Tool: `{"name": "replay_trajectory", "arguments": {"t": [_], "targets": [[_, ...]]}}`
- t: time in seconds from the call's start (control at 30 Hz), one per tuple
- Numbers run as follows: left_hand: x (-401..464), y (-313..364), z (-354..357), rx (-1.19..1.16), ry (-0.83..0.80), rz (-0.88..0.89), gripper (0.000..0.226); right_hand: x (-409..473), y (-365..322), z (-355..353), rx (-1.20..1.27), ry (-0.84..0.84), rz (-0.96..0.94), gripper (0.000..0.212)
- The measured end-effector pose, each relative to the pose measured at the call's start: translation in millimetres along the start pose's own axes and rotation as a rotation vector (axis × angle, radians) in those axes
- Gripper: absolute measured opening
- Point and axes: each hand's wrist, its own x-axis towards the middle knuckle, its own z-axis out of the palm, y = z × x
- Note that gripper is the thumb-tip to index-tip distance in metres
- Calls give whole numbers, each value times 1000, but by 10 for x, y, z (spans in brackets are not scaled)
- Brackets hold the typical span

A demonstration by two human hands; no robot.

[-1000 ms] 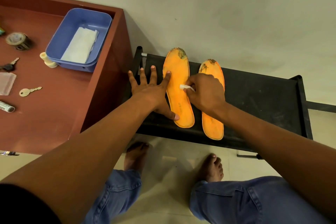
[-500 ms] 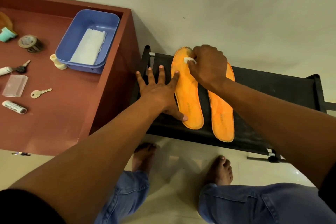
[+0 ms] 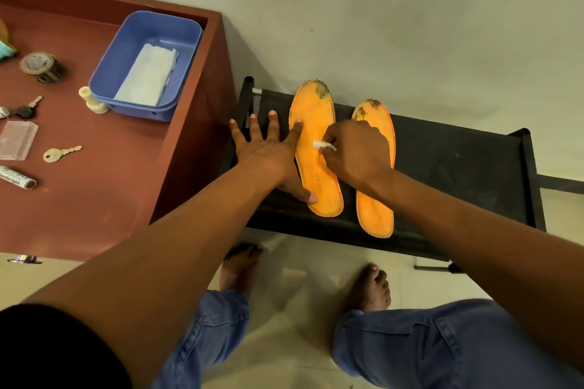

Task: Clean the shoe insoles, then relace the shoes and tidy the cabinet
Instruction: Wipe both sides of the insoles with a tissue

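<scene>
Two orange insoles lie side by side on a black shoe rack (image 3: 458,164), toes toward the wall and dirty at the tips. My left hand (image 3: 268,151) lies flat with spread fingers, its forefinger and thumb pressing on the left insole (image 3: 316,123). My right hand (image 3: 357,151) pinches a small white wipe (image 3: 320,145) against the middle of the left insole. It covers part of the right insole (image 3: 376,211).
A red-brown cabinet top (image 3: 104,186) stands to the left, carrying a blue tray (image 3: 126,50) with a folded white cloth (image 3: 147,74), keys, a tape roll, a battery and a clear plastic box. My bare feet stand on the tiled floor below the rack.
My right hand went up to the toe of the left insole with the wipe and has come back down to its middle. The left hand stayed pressing in place.
</scene>
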Motion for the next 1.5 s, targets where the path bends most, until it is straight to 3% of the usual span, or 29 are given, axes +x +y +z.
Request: {"name": "replay_trajectory", "arguments": {"t": [0.33,0.47,0.63,0.83,1.03,1.17,1.33,1.43,1.5], "targets": [[-17,14,-27,13,7,-16,154,-625,-108,-309,207,-406,135,21],[-21,6,-61,11,7,-11,153,-649,-148,-374,261,-439,235,20],[-27,45,-127,-28,-11,-28,149,-621,-266,-425,430,-366,403,21],[-45,79,-184,-47,37,-22,140,-383,-359,-383,426,-254,468,26],[-35,141,-97,-40,187,-20,123,-292,-312,-328,532,-281,469,20],[-56,155,-172,-30,174,-37,118,-244,-279,-331,667,-205,520,9],[-67,98,-241,-131,139,-19,114,-244,-291,-248,686,-172,508,13],[0,-32,-276,-269,185,4,94,-238,-256,-277,702,-95,476,15],[34,-103,-313,-411,279,22,67,-229,-224,-332,698,-22,463,17]]}}
